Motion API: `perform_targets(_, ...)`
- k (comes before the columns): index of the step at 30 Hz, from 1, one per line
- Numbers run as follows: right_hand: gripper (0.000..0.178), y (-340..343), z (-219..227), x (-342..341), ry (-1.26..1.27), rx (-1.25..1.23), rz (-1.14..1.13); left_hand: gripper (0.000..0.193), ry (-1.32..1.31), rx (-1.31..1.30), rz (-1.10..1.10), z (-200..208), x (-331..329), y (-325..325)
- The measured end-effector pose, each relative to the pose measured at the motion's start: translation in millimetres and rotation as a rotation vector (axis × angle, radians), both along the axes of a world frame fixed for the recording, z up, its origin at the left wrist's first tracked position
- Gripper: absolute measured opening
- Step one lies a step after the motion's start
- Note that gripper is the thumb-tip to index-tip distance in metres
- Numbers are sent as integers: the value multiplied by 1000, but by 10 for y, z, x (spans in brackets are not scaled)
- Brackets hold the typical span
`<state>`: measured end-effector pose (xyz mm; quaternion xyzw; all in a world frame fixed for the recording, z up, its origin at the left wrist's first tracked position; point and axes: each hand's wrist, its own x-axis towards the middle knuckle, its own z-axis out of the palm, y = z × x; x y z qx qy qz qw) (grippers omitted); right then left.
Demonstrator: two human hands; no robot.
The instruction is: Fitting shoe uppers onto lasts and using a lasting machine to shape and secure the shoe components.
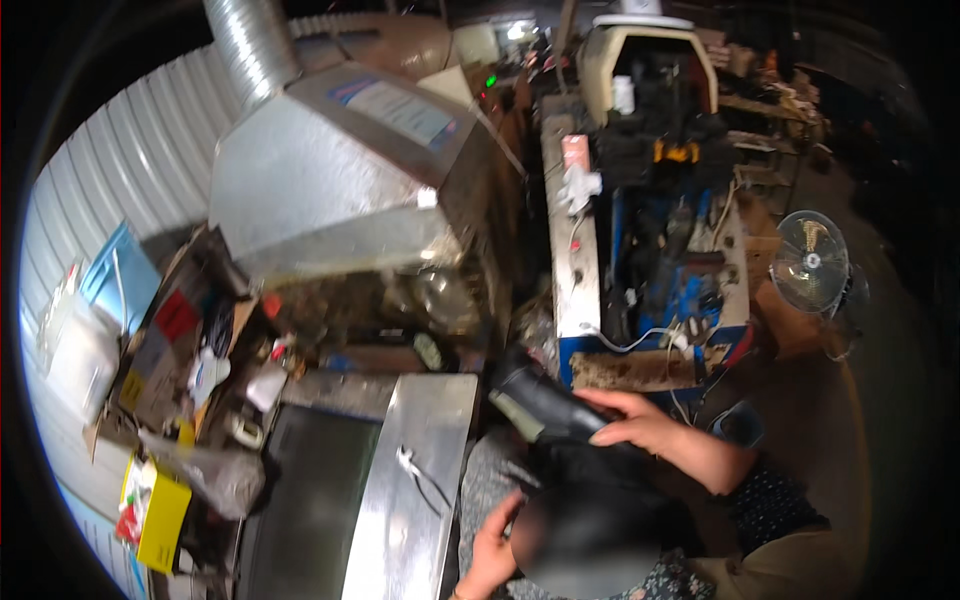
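A black leather boot (545, 398) with a pale strip along its lower left side is held over my lap. At its right end my right hand (635, 422) grips it, thumb below and fingers above. Dark material hangs under the boot, and I cannot tell whether it is part of it. Lower down, my left hand (492, 550) is closed at the edge of this dark material; a blurred patch hides what its fingers hold. To the left, pliers (425, 482) with dark handles lie on a shiny metal plate (400, 545).
Beside the plate runs a dark conveyor belt (310, 510). A metal hood (335, 175) with a duct stands behind it. Cluttered boxes and a yellow carton (163, 520) are at left. Ahead is a blue-framed machine (575, 310) with cables; a fan (812, 262) stands right.
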<state>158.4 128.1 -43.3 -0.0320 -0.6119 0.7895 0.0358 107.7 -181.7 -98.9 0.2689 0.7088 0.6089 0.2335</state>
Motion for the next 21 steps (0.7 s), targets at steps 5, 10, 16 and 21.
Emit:
perform_targets(5, 77, 1536, 500, 102, 127, 1000, -780, 40, 648, -391, -192, -586, 82, -341)
perform_targets(10, 74, 2560, 981, -123, -208, 1191, -1111, 26, 669, -334, -63, -574, 65, -206)
perform_targets(16, 76, 2966, 1004, -163, -354, 1175, -1054, 25, 720, -338, 4, -619, 47, -73)
perform_targets(21, 75, 2829, 945, -173, -447, 1379, -997, 25, 734, -347, 32, -630, 45, -42)
